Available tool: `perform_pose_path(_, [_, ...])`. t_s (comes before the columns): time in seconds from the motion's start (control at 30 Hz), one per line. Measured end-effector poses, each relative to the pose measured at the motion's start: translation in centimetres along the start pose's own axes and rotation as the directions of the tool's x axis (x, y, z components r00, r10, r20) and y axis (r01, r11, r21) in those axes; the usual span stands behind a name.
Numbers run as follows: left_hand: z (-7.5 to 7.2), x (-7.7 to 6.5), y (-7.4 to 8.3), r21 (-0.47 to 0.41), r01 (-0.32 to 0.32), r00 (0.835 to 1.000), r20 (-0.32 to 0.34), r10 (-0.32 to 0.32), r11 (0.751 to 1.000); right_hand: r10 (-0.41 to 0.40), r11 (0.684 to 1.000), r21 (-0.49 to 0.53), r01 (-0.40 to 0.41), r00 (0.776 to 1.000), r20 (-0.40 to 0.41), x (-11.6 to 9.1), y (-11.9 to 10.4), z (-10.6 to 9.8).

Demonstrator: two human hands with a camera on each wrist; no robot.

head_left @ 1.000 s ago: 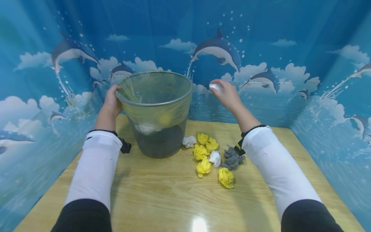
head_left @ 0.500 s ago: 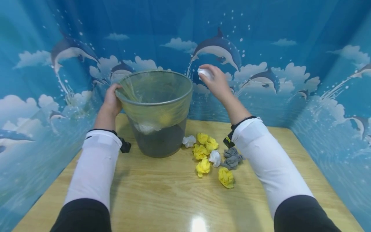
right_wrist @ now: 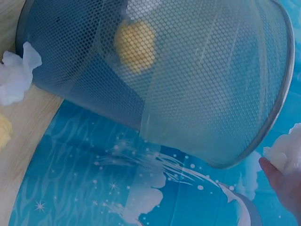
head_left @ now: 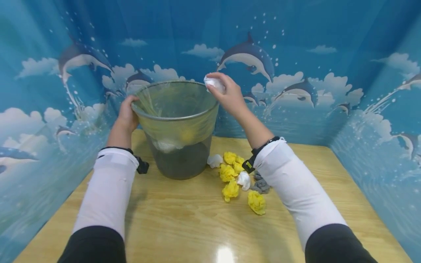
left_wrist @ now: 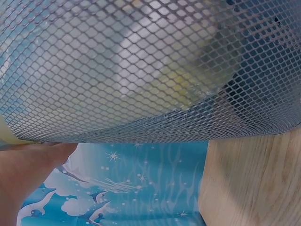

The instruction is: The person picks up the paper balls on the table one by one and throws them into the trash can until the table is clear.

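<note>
1. Since the earlier frames, the right hand (head_left: 230, 95) has swung leftward, bringing a crumpled white ball (head_left: 212, 83) to the far right edge of the bin; the left hand (head_left: 127, 114) has stayed put.
2. Pinched between thumb and fingers, the white ball sits at rim height, just beside the rim (head_left: 175, 117); the right wrist view shows a small gap between them. Whether any of it is over the opening is hard to judge from these angles.
3. On the other side, the left hand holds the mesh bin (head_left: 184, 162) by its rim, clamped there.
4. Standing on the wooden table (head_left: 184, 223), the bin has a translucent yellowish liner (head_left: 171, 130) folded down over its upper outside wall.
5. Through the mesh, a yellow ball (right_wrist: 136, 47) shows inside, with something white (right_wrist: 143, 7) beside it.
6. Right of the bin lie five yellow balls (head_left: 230, 190) and two white ones: one (head_left: 215, 160) near the bin's base, another (head_left: 244, 181) among the yellow.
7. Crumpled grey paper (head_left: 261, 186) lies beside them, partly hidden by the right sleeve (head_left: 292, 179).
8. Behind everything hangs a blue backdrop (head_left: 296, 29) printed with dolphins and clouds.
</note>
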State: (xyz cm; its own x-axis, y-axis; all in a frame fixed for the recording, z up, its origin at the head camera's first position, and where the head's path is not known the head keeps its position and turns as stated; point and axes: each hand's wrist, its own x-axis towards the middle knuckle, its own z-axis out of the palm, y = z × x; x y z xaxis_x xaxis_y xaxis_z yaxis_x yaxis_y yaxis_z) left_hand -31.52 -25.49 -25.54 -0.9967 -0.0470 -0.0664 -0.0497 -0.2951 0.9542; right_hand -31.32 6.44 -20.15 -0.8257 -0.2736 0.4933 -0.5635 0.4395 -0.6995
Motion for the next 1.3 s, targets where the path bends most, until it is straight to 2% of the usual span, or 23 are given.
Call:
perform_pose_path(0.4, [0.0,0.0,-0.2,0.014,0.014,1.000,-0.027,-0.013,1.000,-0.084,0.991,-0.095,0.092,0.992,0.090,0.3,-0.1,2.3])
perform_pose_path(0.73, [0.0,-0.1,0.1,0.004,-0.007,1.000,0.022,0.006,1.000,-0.112,0.978,-0.159,0.134,0.984,0.140,0.3,-0.2,2.8])
perform_pose_path(1.03, [-0.2,-0.3,-0.1,0.003,-0.003,1.000,0.004,0.003,1.000,-0.131,0.966,-0.190,0.174,0.967,0.217,0.5,-0.5,2.8])
perform_pose_path(1.17, [-0.1,-0.1,-0.2,-0.009,0.010,1.000,0.015,-0.010,1.000,-0.112,0.965,-0.207,0.162,0.965,0.236,0.5,-0.4,2.5])
perform_pose_path(1.3, [0.0,-0.1,0.0,-0.011,0.019,1.000,0.004,-0.019,1.000,-0.054,0.967,-0.226,0.116,0.964,0.262,0.5,-0.4,1.8])
